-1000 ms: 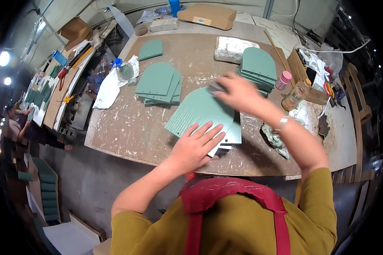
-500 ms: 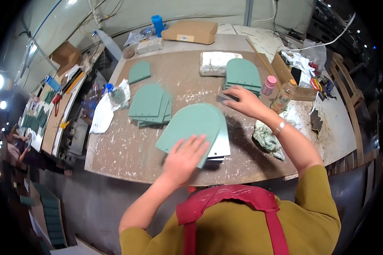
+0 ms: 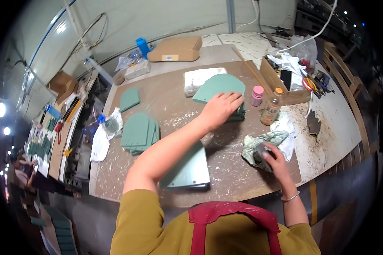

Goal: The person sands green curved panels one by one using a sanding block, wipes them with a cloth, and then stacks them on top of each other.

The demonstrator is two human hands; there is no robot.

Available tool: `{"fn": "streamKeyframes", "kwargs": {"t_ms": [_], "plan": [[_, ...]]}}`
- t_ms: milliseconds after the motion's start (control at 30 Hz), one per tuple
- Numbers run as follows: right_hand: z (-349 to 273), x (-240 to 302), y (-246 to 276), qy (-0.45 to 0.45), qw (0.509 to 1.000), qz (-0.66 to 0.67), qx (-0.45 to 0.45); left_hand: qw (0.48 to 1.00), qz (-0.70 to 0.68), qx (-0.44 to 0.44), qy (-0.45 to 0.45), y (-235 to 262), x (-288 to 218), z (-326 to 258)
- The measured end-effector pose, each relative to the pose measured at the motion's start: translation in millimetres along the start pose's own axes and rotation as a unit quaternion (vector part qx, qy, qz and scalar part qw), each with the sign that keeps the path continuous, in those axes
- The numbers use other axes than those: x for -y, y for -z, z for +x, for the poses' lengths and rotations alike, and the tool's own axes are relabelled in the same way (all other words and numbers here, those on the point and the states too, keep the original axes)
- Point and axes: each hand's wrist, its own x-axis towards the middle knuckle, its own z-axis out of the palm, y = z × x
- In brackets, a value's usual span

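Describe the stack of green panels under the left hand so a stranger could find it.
On the brown worktable, look to the far right part, beside the pink-capped bottle. The stack has one rounded edge, and the left hand lies flat on it, unlike the other green stacks.

My left hand [image 3: 220,109] reaches far across the desk [image 3: 166,102] and lies flat on the stack of green arched panels [image 3: 219,87]. My right hand [image 3: 273,159] grips a crumpled grey-green rag [image 3: 259,146] near the right edge. Another green panel [image 3: 190,170] lies near me, under my left forearm.
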Motion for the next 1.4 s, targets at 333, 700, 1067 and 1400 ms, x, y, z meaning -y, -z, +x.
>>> {"fn": "streamKeyframes", "kwargs": {"t_ms": [333,700,1067,1400], "plan": [[-16.9,1.6,-1.2,0.073,0.996,-0.038,-0.023,0.972,-0.100,0.068,0.200,-68.4,30.8,21.7],[-6.3,78.2,-99.0,0.447,0.831,-0.201,0.263,0.840,-0.159,0.206,0.476,65.5,-2.6,-153.4],[5.4,67.7,-129.4,0.399,0.876,-0.225,0.153,0.876,-0.126,0.196,0.423,70.5,-6.1,-153.0],[112.3,90.2,-121.8,0.168,0.959,-0.200,0.111,0.964,0.037,0.117,0.237,107.6,-68.7,-153.1]]}}
